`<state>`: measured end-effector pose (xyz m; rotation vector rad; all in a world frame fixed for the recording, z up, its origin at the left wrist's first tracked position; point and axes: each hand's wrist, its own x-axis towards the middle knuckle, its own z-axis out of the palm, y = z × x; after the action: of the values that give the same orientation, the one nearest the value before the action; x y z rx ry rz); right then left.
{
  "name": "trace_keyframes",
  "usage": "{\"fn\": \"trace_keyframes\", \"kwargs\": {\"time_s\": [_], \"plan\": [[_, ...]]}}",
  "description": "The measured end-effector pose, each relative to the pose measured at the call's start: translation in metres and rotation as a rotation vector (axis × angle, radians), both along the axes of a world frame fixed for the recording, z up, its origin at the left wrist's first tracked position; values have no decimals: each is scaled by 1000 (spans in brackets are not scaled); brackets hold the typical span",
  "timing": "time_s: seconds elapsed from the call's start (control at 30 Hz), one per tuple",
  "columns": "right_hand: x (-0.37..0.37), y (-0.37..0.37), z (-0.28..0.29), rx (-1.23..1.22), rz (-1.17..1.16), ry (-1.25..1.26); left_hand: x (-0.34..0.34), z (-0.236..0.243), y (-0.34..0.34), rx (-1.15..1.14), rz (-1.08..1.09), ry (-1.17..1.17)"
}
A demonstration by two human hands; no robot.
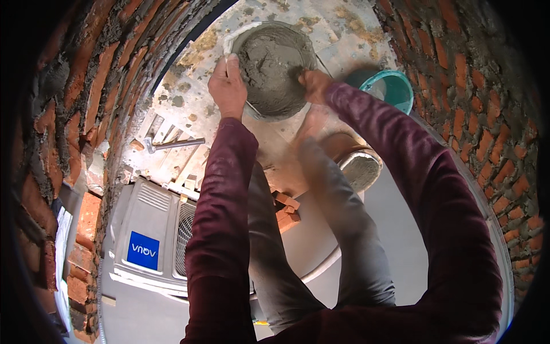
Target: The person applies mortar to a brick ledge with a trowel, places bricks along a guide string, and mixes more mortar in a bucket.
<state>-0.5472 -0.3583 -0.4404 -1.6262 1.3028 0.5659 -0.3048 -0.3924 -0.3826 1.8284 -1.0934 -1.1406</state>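
A round bucket of wet grey mortar point(272, 69) stands on the stained boards in front of me. Its left rim is in the grip of my left hand point(228, 86), thumb on top, beside a whitish strip along the edge. My right hand point(315, 86) is closed at the opposite rim, its fingertips reaching over the mortar; slight blur hides their exact hold. Both forearms wear dark red sleeves. Between my knees and the right wall is a second bucket point(361, 171) with grey material inside. A teal bucket point(389, 90) is just beyond my right forearm.
Rough brick walls rise on the left point(86, 86) and right point(484, 120). A hammer point(175, 144) lies on wooden slats at the left. Below it is an outdoor air-conditioner unit point(154, 221). Broken red bricks point(286, 211) lie between my legs, near the platform's edge.
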Motion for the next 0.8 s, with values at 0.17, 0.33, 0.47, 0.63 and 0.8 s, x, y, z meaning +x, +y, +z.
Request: {"fn": "trace_keyframes", "kwargs": {"time_s": [0.17, 0.33, 0.47, 0.63, 0.8], "plan": [[30, 34, 51, 93, 78, -155, -11, 3, 14, -52, 57, -49], [42, 14, 151, 86, 212, 61, -16, -9, 0, -31, -13, -46], [18, -39, 189, 16, 546, 266, -9, -5, -10, -86, 30, -63], [-12, -64, 84, -573, 442, 158, -13, -4, -19, -63, -67, -41], [41, -40, 114, 16, 298, 118, -14, -3, -15, -83, -90, -64]]}}
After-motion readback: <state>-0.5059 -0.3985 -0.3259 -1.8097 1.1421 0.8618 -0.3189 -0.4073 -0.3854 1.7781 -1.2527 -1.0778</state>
